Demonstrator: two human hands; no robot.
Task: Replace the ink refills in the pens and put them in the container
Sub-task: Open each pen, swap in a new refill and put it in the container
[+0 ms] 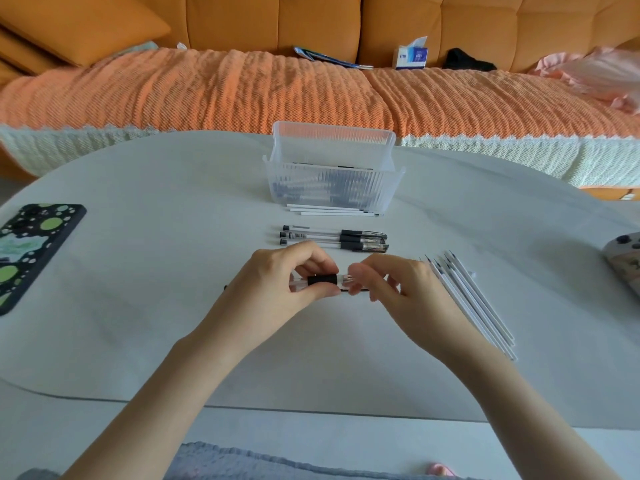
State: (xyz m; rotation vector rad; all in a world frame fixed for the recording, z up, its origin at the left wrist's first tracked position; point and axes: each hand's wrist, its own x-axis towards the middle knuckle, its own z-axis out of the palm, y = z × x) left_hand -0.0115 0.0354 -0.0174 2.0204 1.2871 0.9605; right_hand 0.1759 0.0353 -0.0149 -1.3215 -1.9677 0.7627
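Note:
A clear pen with a black grip (pixel 322 279) lies level between my two hands above the white table (pixel 173 258). My left hand (pixel 277 282) pinches its barrel at the black grip, and my right hand (pixel 391 282) pinches its clear tip end. Three capped pens (pixel 334 238) lie side by side just beyond my hands. Several white refills (pixel 471 303) fan out on the table right of my right hand. A few more white refills (pixel 332 209) lie against the front of the clear ribbed container (pixel 332 188), which holds dark pens.
A phone in a black and green case (pixel 31 251) lies at the table's left edge. A game controller (pixel 625 261) sits at the right edge. Behind the table is an orange sofa with a tissue box (pixel 411 55) on it.

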